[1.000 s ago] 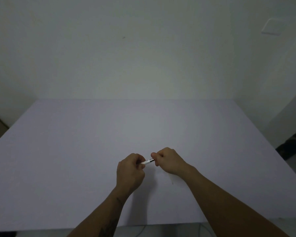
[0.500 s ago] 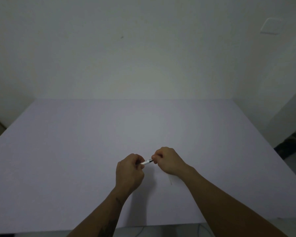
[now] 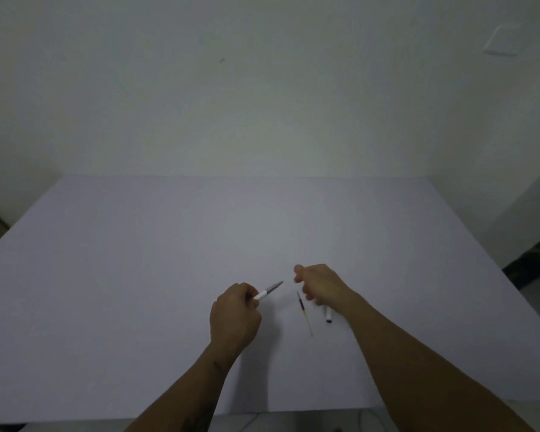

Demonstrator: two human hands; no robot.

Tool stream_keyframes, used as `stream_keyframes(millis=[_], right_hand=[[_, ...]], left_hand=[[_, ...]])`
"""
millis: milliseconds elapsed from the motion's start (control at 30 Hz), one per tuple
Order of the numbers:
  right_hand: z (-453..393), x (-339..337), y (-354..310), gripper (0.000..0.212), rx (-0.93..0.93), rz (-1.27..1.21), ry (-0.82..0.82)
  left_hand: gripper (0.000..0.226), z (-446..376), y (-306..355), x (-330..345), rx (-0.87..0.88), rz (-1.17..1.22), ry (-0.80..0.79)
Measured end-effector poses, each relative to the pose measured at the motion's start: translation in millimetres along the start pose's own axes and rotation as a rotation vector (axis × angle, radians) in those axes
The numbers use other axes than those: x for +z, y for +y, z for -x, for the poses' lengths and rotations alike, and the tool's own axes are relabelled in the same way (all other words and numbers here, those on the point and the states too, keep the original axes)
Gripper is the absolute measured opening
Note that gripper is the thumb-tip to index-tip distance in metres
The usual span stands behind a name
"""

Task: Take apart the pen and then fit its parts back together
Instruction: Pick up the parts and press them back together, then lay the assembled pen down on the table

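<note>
My left hand [image 3: 234,316] is closed around the front part of the pen [image 3: 268,291], a white tube with a grey tapered tip that points up and to the right. My right hand [image 3: 320,285] is a loose fist a short gap to its right. A white pen piece with a black end [image 3: 328,316] sticks out from under the fist toward me; how it is gripped is hidden. The thin refill [image 3: 304,313], dark at the top with a yellow band, lies on the table between my hands.
The pale lilac table [image 3: 138,275] reaches to a plain wall at the back. Its near edge runs just below my forearms. A dark gap with clutter [image 3: 536,260] shows past the right edge.
The pen held between both hands has come apart. My right hand moved right and away, and my left hand keeps the tipped part. The refill and the white piece now show.
</note>
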State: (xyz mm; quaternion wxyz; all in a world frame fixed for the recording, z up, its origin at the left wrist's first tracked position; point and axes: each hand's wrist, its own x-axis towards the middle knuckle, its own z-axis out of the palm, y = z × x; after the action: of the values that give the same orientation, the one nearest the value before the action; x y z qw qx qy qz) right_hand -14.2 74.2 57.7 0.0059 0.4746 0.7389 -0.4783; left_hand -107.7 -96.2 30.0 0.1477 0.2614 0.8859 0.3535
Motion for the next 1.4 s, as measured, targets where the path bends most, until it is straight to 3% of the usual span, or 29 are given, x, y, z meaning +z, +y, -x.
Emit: stream_keyframes(millis=[100, 233, 400, 567, 733, 900, 1033, 1133, 1400], right_hand=[[-13.8, -16.7, 23.7, 0.019, -0.003, 0.186, 0.092], [-18.3, -5.9, 43.1, 0.028, 0.036, 0.424, 0.071], [-23.2, 24.7, 53.7, 0.020, -0.018, 0.570, 0.085], [-26.6, 34.5, 65.3, 0.036, -0.012, 0.609, 0.245], [-31.5, 30.7, 66.6, 0.037, 0.034, 0.567, 0.225], [-33.0, 25.5, 63.0, 0.038, 0.061, 0.373, 0.207], [-34.6, 20.4, 37.5, 0.026, 0.053, -0.243, 0.192], [-27.9, 19.0, 10.7, 0.033, 0.001, -0.584, 0.116], [-10.2, 18.5, -2.3, 0.033, -0.074, -0.625, 0.220]], left_hand=[[0.014, -2.4, -4.1, 4.9, -0.065, 0.043, -0.044], [0.014, -0.6, -10.7, 13.7, -0.105, 0.047, -0.105], [0.008, 2.2, -21.9, 22.5, -0.139, 0.079, -0.192], [0.009, 3.1, -30.5, 24.3, -0.181, 0.106, -0.201], [0.009, 6.0, -31.7, 28.1, -0.194, 0.143, -0.232], [0.011, 5.6, -31.0, 28.1, -0.185, 0.160, -0.244], [0.009, 3.7, -25.6, 26.5, -0.163, 0.168, -0.242], [0.009, 2.2, -19.7, 26.0, -0.139, 0.165, -0.224], [0.014, 2.6, -10.0, 23.4, -0.090, 0.159, -0.195]])
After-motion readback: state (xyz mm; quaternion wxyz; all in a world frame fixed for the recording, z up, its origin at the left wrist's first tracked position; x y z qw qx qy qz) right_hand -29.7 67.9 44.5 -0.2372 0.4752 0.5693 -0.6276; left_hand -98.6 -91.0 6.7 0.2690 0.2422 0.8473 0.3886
